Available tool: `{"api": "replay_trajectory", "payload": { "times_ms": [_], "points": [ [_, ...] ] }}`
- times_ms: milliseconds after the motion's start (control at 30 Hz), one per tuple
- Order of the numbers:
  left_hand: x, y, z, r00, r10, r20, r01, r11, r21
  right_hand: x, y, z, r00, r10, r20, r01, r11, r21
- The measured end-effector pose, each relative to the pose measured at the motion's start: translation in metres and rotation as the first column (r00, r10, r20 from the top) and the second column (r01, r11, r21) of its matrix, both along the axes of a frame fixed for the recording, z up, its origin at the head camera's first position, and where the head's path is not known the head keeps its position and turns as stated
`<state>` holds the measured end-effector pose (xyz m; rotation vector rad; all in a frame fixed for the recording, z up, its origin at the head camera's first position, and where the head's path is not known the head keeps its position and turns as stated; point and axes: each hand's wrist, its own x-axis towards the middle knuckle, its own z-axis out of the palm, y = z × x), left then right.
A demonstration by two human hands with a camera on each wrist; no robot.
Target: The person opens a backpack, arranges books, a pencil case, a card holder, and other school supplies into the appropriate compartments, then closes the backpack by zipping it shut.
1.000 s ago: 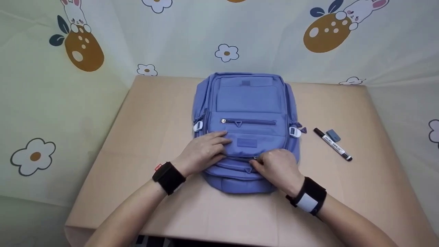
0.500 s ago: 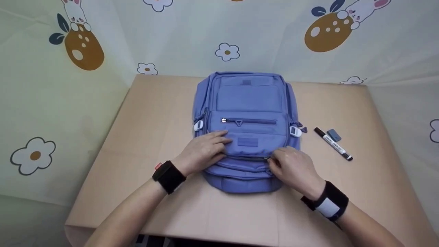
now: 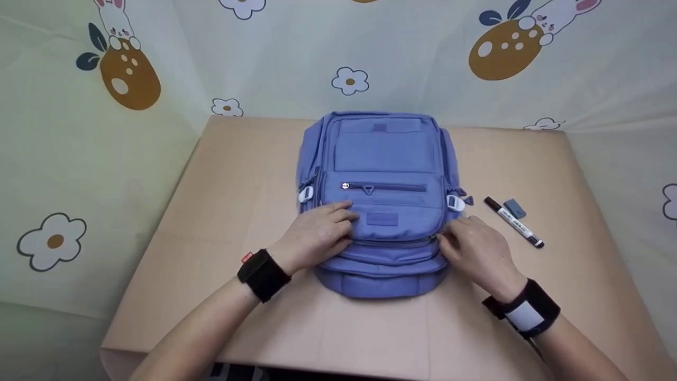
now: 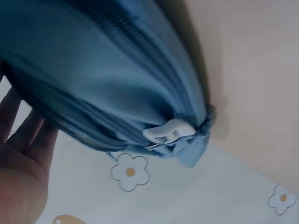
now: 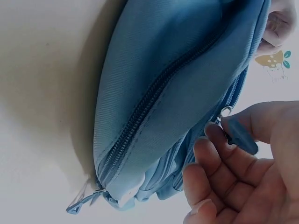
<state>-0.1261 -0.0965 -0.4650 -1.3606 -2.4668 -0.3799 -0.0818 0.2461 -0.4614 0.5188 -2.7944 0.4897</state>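
Note:
A blue backpack (image 3: 385, 152) lies front side up on the table. My left hand (image 3: 322, 233) rests on the left of its lower front, fingers extended over the fabric; the left wrist view shows these fingers (image 4: 39, 140) beside a zippered edge. At the right end of the front pocket's zipper (image 3: 391, 244), my right hand (image 3: 478, 254) pinches a zipper pull. That blue zipper pull (image 5: 242, 136) sits between thumb and forefinger in the right wrist view, with the metal slider (image 5: 226, 111) just above it.
Right of the backpack lie a black-and-white marker (image 3: 514, 222) and a small grey-blue block (image 3: 514, 208). White side buckles (image 3: 455, 203) flank the bag. A brown covering spreads over the table (image 3: 238, 174), and patterned cloth (image 3: 285, 47) hangs around it.
My right hand has moved right along the front pocket, carrying the zipper pull from near the middle to the right end. The left hand has stayed nearly in place.

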Motion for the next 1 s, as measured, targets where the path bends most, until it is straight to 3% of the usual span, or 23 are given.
{"api": "replay_trajectory", "payload": {
  "times_ms": [133,300,467,733,1000],
  "points": [
    [0.004,0.018,0.005,0.999,-0.007,-0.041,0.006,1.0,-0.014,0.001,0.002,-0.001,1.0,0.003,-0.016,-0.004,1.0,-0.012],
    [0.009,0.049,0.011,0.999,-0.028,-0.042,0.025,0.997,-0.079,0.001,0.002,-0.002,0.999,0.015,-0.04,-0.015,1.0,-0.02],
    [0.013,0.074,0.01,0.999,0.012,-0.036,-0.018,0.988,-0.155,0.002,0.002,-0.003,0.998,0.029,-0.048,-0.031,0.999,-0.027],
    [0.016,0.081,0.008,0.998,0.051,-0.045,-0.06,0.971,-0.231,0.001,0.003,-0.005,0.995,0.076,-0.067,-0.077,0.997,-0.017],
    [0.013,0.083,0.016,0.994,0.06,0.095,-0.036,0.972,-0.233,-0.006,0.013,-0.003,0.991,0.114,-0.074,-0.114,0.993,0.0]
  ]
}}
